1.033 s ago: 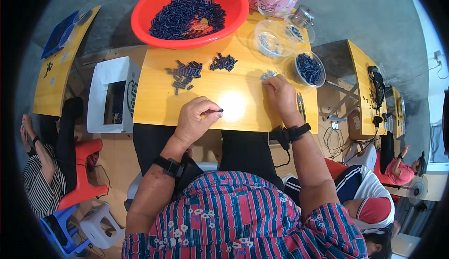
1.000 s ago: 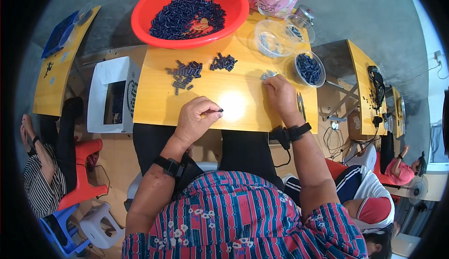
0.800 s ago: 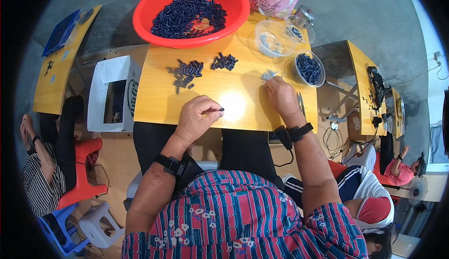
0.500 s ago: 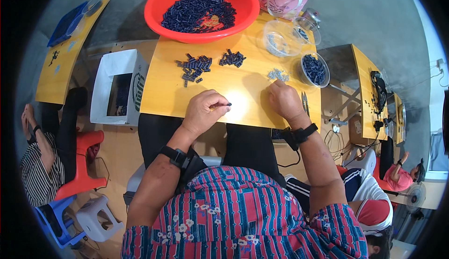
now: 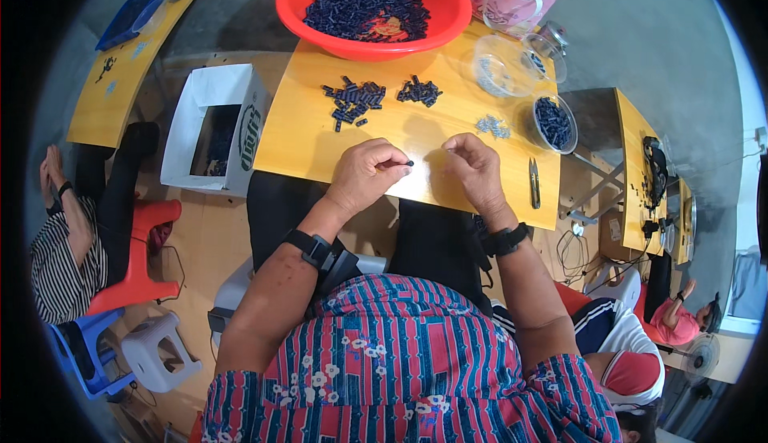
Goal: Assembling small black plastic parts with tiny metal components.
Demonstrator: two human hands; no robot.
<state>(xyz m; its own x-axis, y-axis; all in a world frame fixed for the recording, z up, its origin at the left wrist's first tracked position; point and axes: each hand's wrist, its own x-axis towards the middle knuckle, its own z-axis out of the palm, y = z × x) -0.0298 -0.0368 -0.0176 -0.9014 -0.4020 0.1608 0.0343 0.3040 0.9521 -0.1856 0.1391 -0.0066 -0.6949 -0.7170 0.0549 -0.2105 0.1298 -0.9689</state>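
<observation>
Above the yellow table point(image 5: 296, 151), near its front edge, my left hand point(image 5: 362, 174) pinches a small dark cylindrical piece point(image 5: 410, 163) that pokes out past the fingertips. My right hand point(image 5: 478, 172), thumb and forefinger pressed together, is a short way to its right; whatever lies in that pinch is too small to make out. Beyond the right hand is a little heap of tiny silvery bits point(image 5: 494, 127). Past my left hand lie a larger pile of dark pieces point(image 5: 352, 103) and a smaller pile point(image 5: 420, 91). Thread snips point(image 5: 534, 183) rest right of my right hand.
A red basin point(image 5: 372, 52) of dark pieces stands at the table's far edge, beside a pink bag point(image 5: 512, 3). Clear tubs point(image 5: 498, 67) and a bowl of dark pieces point(image 5: 552, 121) line the right side. A white box point(image 5: 178, 163) is left of the table. People sit on both sides.
My right hand has come away from the silvery heap, back and left toward my left hand, with its fingertips pinched. The left hand still holds the dark piece. The whole view has shifted slightly.
</observation>
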